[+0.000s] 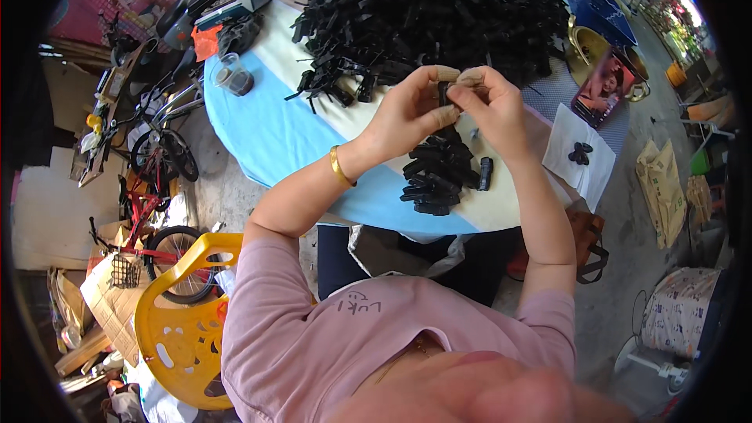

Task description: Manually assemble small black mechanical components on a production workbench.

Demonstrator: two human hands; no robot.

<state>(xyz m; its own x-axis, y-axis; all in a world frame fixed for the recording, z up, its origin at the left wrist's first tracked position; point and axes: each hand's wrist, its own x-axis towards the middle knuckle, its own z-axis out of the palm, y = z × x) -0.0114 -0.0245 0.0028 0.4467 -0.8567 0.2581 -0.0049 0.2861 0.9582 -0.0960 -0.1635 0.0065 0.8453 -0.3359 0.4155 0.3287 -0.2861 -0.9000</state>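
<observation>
My left hand [403, 113] and my right hand [495, 110] meet above the table, fingers pinched from both sides round a small black plastic piece [443, 94]. Its exact kind is too small to make out. Tan wraps cover some of the fingers. Below the hands lies a neat small pile of black plastic pieces [432, 180], with a single black piece [486, 174] just to its right. Beyond the hands a large tangled heap of black parts [431, 19] spreads over the far side of the table.
A blue and cream cloth covers the round table [266, 129]. At left stand a plastic cup [235, 78] and a box [244, 1]. To the right are a phone [603, 88], white paper [560, 149] with black pieces, and a blue box [599, 12]. A yellow chair [176, 337] stands at left.
</observation>
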